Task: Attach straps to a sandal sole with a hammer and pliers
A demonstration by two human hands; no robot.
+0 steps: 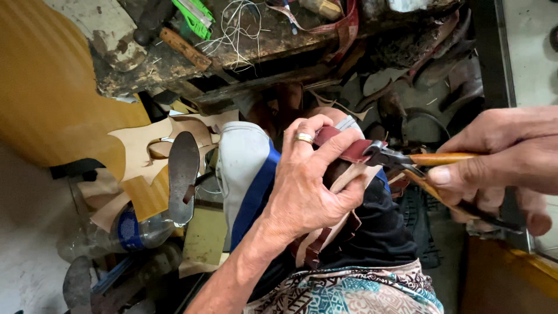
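Pliers (407, 160) with orange handles, held in the right hand (500, 160), bite the edge of a maroon leather strip (349, 148); the grip of that hand is closed round both handles, thumb laid along the upper one. Left hand (308, 180), gold ring on one finger, is clamped over the work, fingers curled across the leather and pressing it down on a shoe form propped on the knee (the form itself is mostly hidden under the hand and a tan leather piece (343, 186)). White-and-blue cloth (250, 174) drapes the leg just left of the hand.

Step in hand, as I judge it: stretching the strip over the form, pliers pulling right while the left hand anchors. The next move looks to need a steady pull without tearing the edge, and the left fingers holding tension.

Surroundings: dark sole (183, 174) standing left, plastic bottle (136, 229) near it, leather offcuts on the floor, worn wooden table (232, 52) far, with string and a green tool (195, 14) on it.
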